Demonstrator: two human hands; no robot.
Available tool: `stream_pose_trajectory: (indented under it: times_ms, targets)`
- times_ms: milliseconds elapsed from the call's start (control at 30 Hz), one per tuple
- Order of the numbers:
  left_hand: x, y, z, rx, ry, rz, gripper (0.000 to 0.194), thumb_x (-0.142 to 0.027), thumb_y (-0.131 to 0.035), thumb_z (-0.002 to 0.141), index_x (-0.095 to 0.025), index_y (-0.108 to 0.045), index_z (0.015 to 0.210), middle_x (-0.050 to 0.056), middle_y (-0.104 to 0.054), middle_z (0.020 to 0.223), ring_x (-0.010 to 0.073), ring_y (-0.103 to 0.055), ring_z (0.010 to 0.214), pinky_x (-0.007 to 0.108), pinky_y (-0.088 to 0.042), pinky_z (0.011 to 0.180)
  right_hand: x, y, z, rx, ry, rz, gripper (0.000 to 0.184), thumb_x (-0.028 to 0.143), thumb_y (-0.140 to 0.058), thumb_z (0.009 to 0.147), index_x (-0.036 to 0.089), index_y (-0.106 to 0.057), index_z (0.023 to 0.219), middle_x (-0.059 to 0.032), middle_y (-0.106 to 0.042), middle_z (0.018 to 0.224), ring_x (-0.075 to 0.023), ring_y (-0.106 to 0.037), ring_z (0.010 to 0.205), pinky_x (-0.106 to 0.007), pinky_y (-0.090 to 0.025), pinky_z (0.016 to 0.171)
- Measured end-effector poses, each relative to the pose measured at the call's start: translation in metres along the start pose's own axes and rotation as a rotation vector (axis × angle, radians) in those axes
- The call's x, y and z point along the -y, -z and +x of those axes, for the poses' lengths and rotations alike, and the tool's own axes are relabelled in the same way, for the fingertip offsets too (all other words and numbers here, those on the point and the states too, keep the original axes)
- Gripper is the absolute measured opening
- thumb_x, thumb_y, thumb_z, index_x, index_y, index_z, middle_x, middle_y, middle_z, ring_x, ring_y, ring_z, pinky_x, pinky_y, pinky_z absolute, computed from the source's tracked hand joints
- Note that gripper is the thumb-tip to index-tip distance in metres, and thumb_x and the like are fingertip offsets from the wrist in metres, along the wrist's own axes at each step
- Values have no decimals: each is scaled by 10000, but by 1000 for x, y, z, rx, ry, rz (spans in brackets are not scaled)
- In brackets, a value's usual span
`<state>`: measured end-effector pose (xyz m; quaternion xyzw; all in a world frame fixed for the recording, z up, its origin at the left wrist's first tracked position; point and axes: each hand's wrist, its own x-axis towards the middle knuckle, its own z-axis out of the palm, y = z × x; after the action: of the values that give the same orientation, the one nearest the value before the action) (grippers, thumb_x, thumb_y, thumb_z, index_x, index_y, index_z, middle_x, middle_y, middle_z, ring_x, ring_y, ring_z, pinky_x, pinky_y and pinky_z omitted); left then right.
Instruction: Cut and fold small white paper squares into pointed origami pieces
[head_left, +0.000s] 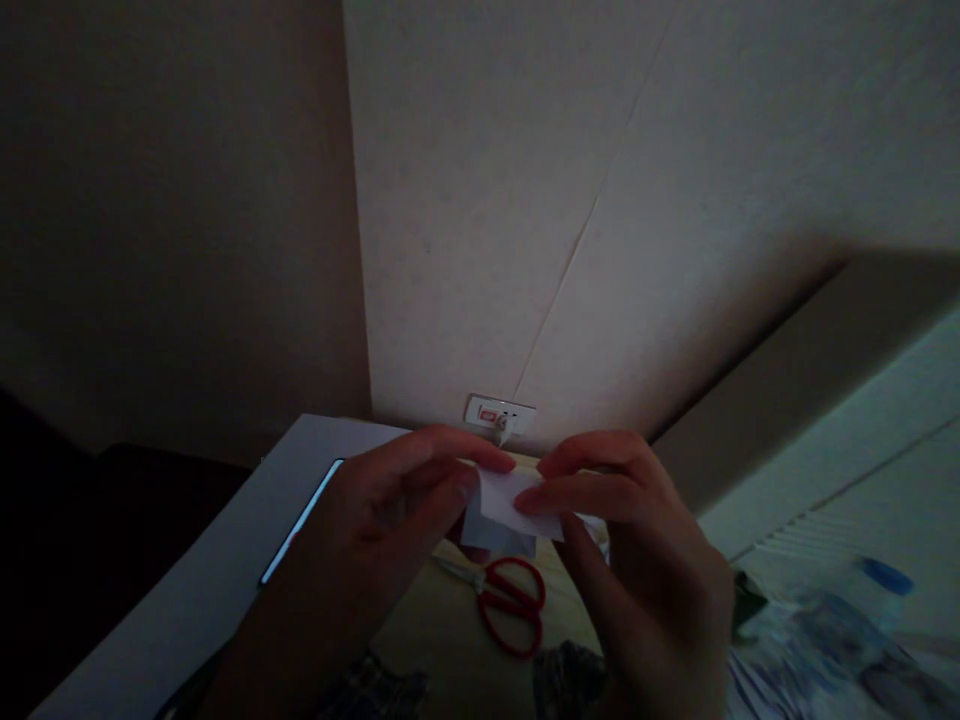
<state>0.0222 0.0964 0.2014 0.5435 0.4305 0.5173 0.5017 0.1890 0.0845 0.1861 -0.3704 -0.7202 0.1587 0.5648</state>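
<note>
A small folded piece of white paper (pixel 504 497) is held up between my two hands, its lower layer greyer and in shadow. My left hand (pixel 390 510) pinches its left edge between thumb and fingers. On the other side, my right hand (pixel 637 540) grips the right part, with fingertips lying on the front face and the thumb at the lower right corner. Beneath the paper, red-handled scissors (pixel 514 605) rest on a pale wooden surface (pixel 450 640), blades pointing left.
A lit phone (pixel 304 520) lies on a white surface (pixel 225 540) at the left, partly behind my left hand. A wall socket (pixel 499 412) with a plug sits behind the hands. To the lower right are a clear plastic bottle with a blue cap (pixel 885 575) and crumpled clear plastic.
</note>
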Motion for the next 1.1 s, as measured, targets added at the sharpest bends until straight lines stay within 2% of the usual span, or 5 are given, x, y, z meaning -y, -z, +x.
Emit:
stream_pose_trajectory:
  times_ms: [167, 300, 433, 767, 1100]
  targets:
    - [2, -1, 1, -70, -51, -2, 192, -292, -628, 879, -268, -762, 744, -50, -724, 656, 115, -631, 601, 182, -483, 555, -2, 1, 1, 44, 1, -100, 370, 39, -547, 921, 341, -762, 918, 23, -642, 1030, -132, -658, 891, -226, -525, 676]
    - [5, -5, 0, -47, -6, -140, 71, -218, -720, 783, -276, -760, 775, -59, -770, 728, 128, -723, 700, 171, -556, 630, -2, 3, -3, 5, -19, -100, 436, 18, -466, 930, 336, -764, 949, 14, -648, 1094, -149, -656, 968, -250, -517, 717]
    - [5, -5, -1, -65, 10, -134, 167, -138, -726, 746, -281, -771, 818, -63, -791, 776, 121, -748, 727, 153, -572, 657, 0, 3, -4, -9, -59, -83, 361, 78, -475, 982, 330, -732, 1016, 20, -654, 1067, -134, -623, 935, -254, -499, 768]
    - [3, -4, 0, -122, -42, 18, 67, -264, -670, 816, -267, -732, 840, -46, -681, 640, 169, -726, 712, 218, -560, 637, -6, 2, 1, 107, -39, -45, 254, 124, -589, 956, 330, -677, 1076, 26, -642, 1100, -133, -631, 967, -226, -519, 787]
    - [2, -5, -2, -82, -37, 11, 119, -263, -690, 814, -266, -693, 932, -42, -728, 724, 161, -725, 701, 219, -571, 663, -6, 3, 3, 114, -21, -54, 172, 137, -608, 948, 294, -670, 978, 22, -649, 1084, -140, -637, 1007, -242, -515, 878]
